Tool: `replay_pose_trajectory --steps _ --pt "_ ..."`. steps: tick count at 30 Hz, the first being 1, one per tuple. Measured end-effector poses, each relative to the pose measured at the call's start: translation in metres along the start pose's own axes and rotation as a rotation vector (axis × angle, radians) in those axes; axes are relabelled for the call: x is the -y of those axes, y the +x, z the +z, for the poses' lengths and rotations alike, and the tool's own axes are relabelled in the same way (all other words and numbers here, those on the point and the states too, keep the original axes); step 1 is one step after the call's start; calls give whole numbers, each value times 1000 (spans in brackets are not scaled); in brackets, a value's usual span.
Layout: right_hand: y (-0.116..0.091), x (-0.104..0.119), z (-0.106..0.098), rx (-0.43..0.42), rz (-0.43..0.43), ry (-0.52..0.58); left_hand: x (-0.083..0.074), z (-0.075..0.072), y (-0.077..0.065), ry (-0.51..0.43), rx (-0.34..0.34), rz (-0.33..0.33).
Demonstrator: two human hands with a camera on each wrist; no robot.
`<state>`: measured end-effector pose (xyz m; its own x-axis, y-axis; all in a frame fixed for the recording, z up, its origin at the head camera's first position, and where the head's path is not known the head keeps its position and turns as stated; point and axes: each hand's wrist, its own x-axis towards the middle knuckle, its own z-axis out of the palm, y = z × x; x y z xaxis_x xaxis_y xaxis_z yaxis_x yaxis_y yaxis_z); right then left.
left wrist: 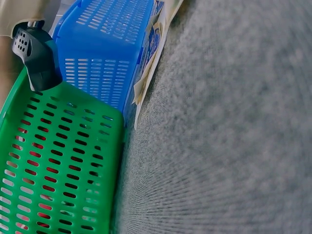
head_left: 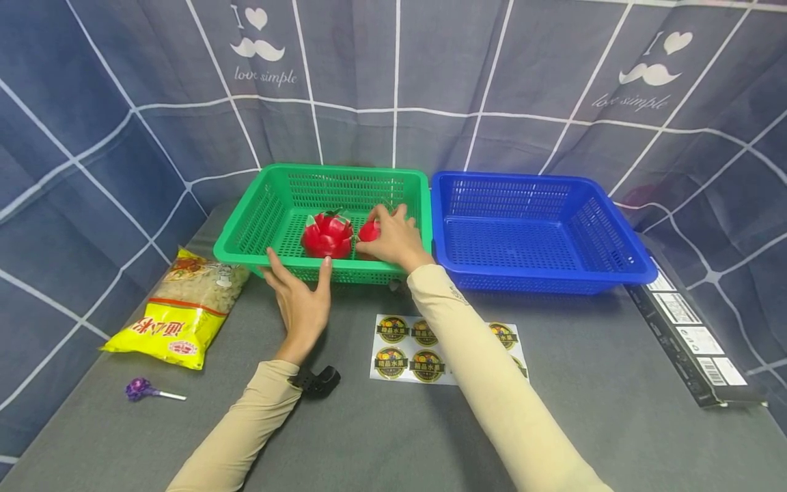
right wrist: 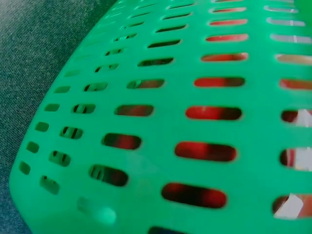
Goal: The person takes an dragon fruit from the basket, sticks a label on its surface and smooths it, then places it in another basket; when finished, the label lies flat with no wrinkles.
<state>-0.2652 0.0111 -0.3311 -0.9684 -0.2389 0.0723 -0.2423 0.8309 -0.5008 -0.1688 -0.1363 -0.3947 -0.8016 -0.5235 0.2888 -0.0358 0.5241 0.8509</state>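
In the head view, a red dragon fruit [head_left: 328, 236] with pale, green-tipped scales sits in the green basket [head_left: 246, 258]. Beside it, to the right, my right hand [head_left: 396, 239] reaches over the front rim and grips a second red fruit [head_left: 368, 231], mostly hidden by the fingers. My left hand [head_left: 301, 304] is at the front of the same basket, thumb and fingers spread against its rim. Through the slots of the green basket wall [right wrist: 161, 126], the right wrist view shows red patches. The left wrist view shows the basket's outside [left wrist: 63, 161] but not the left fingers.
A blue basket [head_left: 541, 279] adjoins the green one on the right. A sheet of round stickers [head_left: 408, 372] lies partly under my right forearm. To the left are a yellow food bag [head_left: 184, 307] and a purple lollipop [head_left: 141, 389]; a long black box [head_left: 688, 335] lies far right.
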Motion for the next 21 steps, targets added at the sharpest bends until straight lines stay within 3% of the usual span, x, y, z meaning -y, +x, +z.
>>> replay_pose_trajectory --steps 17,21 --pt "-4 -2 -3 -103 15 157 1 1 1 20 -6 1" --pt "-6 -3 -3 -120 24 239 2 0 0 23 0 -11"
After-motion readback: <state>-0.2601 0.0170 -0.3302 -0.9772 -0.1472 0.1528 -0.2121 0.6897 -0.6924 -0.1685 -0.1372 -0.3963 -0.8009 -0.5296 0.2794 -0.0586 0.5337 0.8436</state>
